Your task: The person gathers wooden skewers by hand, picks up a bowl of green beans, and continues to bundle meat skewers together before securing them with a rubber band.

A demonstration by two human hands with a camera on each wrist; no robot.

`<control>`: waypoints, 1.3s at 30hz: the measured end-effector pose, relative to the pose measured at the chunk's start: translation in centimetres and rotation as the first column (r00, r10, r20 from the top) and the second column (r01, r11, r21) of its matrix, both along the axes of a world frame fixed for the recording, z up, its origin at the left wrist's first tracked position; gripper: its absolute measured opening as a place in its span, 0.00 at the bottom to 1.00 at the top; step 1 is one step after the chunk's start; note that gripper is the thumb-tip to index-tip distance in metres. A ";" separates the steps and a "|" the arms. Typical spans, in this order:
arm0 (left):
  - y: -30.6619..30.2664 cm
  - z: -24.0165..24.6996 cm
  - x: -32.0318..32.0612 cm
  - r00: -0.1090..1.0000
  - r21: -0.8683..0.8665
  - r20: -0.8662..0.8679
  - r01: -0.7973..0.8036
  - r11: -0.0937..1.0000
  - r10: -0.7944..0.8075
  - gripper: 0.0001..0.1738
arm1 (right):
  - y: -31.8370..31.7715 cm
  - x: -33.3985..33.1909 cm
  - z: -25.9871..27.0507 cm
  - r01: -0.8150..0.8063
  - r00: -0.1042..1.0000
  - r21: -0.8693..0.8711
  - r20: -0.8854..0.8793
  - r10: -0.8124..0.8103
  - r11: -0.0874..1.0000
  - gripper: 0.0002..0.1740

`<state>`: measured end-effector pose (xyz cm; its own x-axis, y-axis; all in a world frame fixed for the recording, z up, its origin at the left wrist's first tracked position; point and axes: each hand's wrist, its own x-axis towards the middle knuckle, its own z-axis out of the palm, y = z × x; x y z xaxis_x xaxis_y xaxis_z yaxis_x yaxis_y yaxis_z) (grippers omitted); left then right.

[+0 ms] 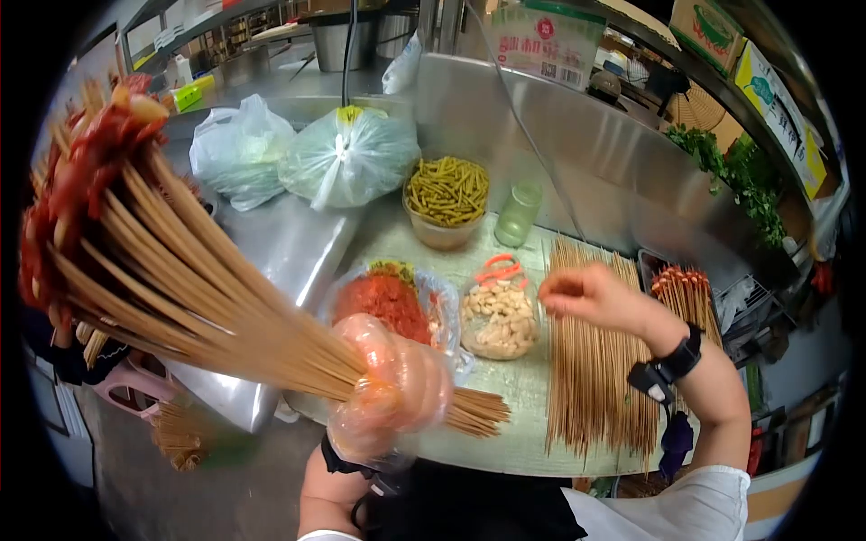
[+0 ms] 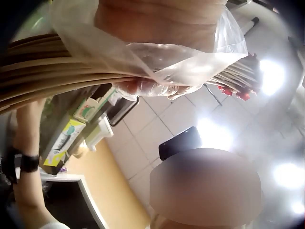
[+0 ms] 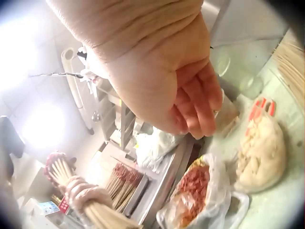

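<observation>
My left hand [image 1: 388, 388], in a clear plastic glove, grips a thick bundle of wooden skewers [image 1: 225, 302] near their bare ends. Red-coated meat pieces [image 1: 90, 171] cover the far ends, raised at the left of the head view. The bare right hand [image 1: 600, 298] hovers over the table with fingers loosely curled and nothing in them, as its palm [image 3: 143, 90] in the right wrist view also shows. Below it lie many bare skewers [image 1: 600, 388] side by side. Left of that hand are a bag of pale pieces [image 1: 499, 326] and orange scissor handles [image 1: 499, 270].
A plastic-lined bowl of red minced-looking meat [image 1: 383, 302] sits mid-table. Behind it stand a tub of green pickled-looking pieces [image 1: 448, 194], a green glass [image 1: 519, 216] and tied plastic bags [image 1: 347, 158]. Red-tipped skewers [image 1: 681, 288] lie in a tray at right. A pink stool [image 1: 135, 388] stands lower left.
</observation>
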<state>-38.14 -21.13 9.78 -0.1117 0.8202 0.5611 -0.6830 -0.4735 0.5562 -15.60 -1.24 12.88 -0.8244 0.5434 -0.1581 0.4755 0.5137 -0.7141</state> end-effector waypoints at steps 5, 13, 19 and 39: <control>2.2 2.0 0.2 0.967 0.218 0.183 0.137 0.966 -0.178 0.10 | 8.2 -4.2 -1.4 0.214 0.964 -0.094 -0.143 -0.226 0.972 0.17; 5.7 3.5 -3.3 0.923 0.789 -0.049 0.271 0.552 -0.383 0.03 | 14.4 -11.0 -8.0 0.447 0.869 -0.102 -0.185 -0.459 0.889 0.37; 4.8 0.8 -3.8 0.966 0.648 0.253 -0.209 0.732 0.051 0.10 | 15.1 -13.8 -8.6 0.480 0.869 -0.110 -0.073 -0.489 0.870 0.37; 4.7 1.1 -5.0 0.988 0.668 0.124 -0.148 0.729 0.087 0.11 | 13.2 -9.7 -3.5 0.368 0.789 -0.425 -0.328 -0.519 0.827 0.34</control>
<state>-43.15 -16.40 10.85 -0.2500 0.2079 0.9457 -0.6228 -0.7823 0.0073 -25.35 11.97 9.38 -0.5288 0.8436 -0.0939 0.2132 0.0250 -0.9767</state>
